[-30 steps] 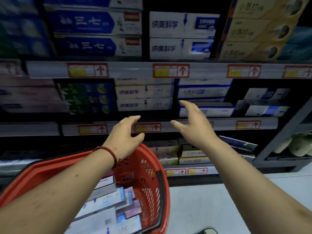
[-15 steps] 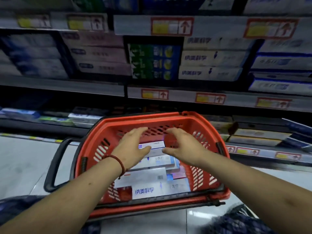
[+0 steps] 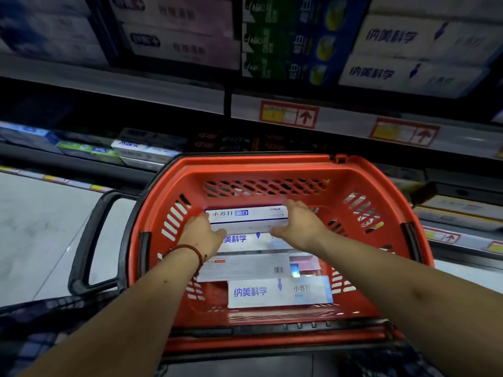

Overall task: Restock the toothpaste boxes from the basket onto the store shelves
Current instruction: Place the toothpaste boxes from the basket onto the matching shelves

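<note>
Inside the red basket (image 3: 272, 170), toward its far wall, the left hand (image 3: 202, 236) and right hand (image 3: 299, 227) are clasping opposite ends of a white toothpaste box (image 3: 247, 217). Their fingers (image 3: 295, 208) are curling round it, the tips hidden behind the carton. The box is lying atop other boxes (image 3: 280, 292). Beyond the basket, the shelves (image 3: 353, 118) are showing too blurred to read.

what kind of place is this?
Most likely a supermarket aisle, toothpaste section: shelves stacked with toothpaste boxes, price tags along the shelf edges, and a red shopping basket where the left hand and right hand grip a box.
</note>
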A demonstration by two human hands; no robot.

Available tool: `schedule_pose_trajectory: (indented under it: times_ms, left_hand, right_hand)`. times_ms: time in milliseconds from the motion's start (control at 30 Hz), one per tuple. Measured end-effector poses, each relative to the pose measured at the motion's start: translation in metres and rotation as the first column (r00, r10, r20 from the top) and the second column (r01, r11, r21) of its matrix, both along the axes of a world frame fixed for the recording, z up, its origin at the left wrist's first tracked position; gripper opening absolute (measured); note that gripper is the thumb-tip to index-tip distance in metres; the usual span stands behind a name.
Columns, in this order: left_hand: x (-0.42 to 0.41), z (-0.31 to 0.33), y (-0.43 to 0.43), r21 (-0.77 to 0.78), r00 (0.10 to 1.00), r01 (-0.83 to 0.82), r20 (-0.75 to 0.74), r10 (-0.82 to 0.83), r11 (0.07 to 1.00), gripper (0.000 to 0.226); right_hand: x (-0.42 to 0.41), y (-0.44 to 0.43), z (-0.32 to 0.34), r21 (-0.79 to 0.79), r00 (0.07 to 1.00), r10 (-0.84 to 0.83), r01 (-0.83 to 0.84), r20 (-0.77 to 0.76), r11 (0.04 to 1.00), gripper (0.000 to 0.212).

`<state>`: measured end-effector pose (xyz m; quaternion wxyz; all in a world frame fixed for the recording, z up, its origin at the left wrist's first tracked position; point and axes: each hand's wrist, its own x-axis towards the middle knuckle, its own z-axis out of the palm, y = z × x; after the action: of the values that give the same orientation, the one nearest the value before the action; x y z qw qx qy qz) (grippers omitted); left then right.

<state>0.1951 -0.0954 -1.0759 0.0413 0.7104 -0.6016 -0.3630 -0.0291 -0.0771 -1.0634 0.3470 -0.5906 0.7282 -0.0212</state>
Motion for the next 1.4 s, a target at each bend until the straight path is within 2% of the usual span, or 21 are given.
schedule_pose_trajectory:
  times_ms: [133,267,333,467,567,667,733,900,1067,1200,1400]
  left_hand:
    - [0.005,-0.009,-0.010,0.034,0.985,-0.108,-0.131,0.111,0.994,0.018]
    - [0.002,-0.012,-0.017,0.109,0.941,-0.251,-0.205,0.269,0.962,0.009]
    - [0.000,-0.013,-0.019,0.097,0.922,-0.298,-0.227,0.312,0.950,0.007]
    - [-0.003,-0.007,-0.015,0.114,0.867,-0.404,-0.269,0.420,0.908,0.014]
    - [-0.007,0.001,-0.008,0.126,0.802,-0.473,-0.348,0.485,0.872,0.015]
    - [-0.014,0.015,0.001,0.101,0.756,-0.507,-0.425,0.498,0.856,0.019]
    - [-0.018,0.026,0.006,0.064,0.749,-0.510,-0.457,0.480,0.858,0.022]
    - [-0.036,0.067,0.017,-0.050,0.747,-0.465,-0.558,0.361,0.884,0.038]
    - [-0.066,0.105,0.018,-0.120,0.684,-0.495,-0.664,0.301,0.861,0.033]
    - [-0.104,0.129,0.018,-0.172,0.688,-0.457,-0.691,0.224,0.873,0.038]
    - [-0.177,0.162,0.016,-0.218,0.662,-0.456,-0.731,0.165,0.863,0.036]
  right_hand:
    - [0.012,-0.016,-0.016,0.073,0.999,-0.018,0.020,-0.027,0.997,0.078]
    - [0.022,-0.025,-0.025,0.123,0.970,-0.241,0.236,0.035,0.964,0.082]
    - [0.021,-0.028,-0.024,0.166,0.916,-0.390,0.371,0.096,0.914,0.074]
    - [0.006,-0.026,-0.008,0.185,0.745,-0.605,0.576,0.280,0.796,0.024]
    - [-0.009,-0.016,0.008,0.160,0.614,-0.687,0.689,0.388,0.706,0.026]
    - [-0.021,-0.002,0.030,0.160,0.501,-0.686,0.734,0.527,0.660,0.008]
    - [-0.030,0.009,0.047,0.143,0.488,-0.659,0.732,0.572,0.667,0.002]
    - [-0.056,0.034,0.086,0.010,0.477,-0.558,0.754,0.680,0.657,0.018]
    - [-0.090,0.058,0.124,-0.058,0.432,-0.494,0.794,0.755,0.605,0.026]
    - [-0.120,0.069,0.139,-0.155,0.467,-0.452,0.805,0.760,0.572,0.037]
    - [-0.175,0.062,0.155,-0.240,0.432,-0.469,0.878,0.770,0.414,0.042]
